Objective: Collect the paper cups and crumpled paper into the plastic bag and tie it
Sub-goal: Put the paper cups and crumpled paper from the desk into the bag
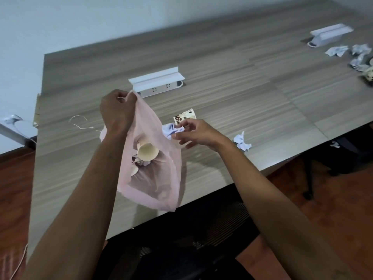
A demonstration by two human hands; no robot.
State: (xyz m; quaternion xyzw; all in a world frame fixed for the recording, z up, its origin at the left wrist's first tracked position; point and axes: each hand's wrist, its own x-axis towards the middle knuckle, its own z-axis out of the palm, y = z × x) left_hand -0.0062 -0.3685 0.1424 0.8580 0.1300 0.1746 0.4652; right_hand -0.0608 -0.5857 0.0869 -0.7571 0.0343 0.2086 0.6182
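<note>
My left hand (118, 111) grips the top edge of a thin pink plastic bag (161, 188) and holds it up over the table, mouth open toward me. Inside the bag lie a cream paper cup (147, 152) and some crumpled scraps. My right hand (196, 133) pinches a crumpled pale blue paper (171, 130) at the bag's right rim. A patterned paper cup (184, 116) lies on its side just behind that hand. Another crumpled paper (242, 141) sits on the table to the right.
A white power strip (157, 85) stands behind the bag, a second one (331, 35) at the far right. Several crumpled papers (357, 55) and a cup (369, 73) lie near the right edge. A string (80, 122) lies left. A black chair (181, 239) is under the table's near edge.
</note>
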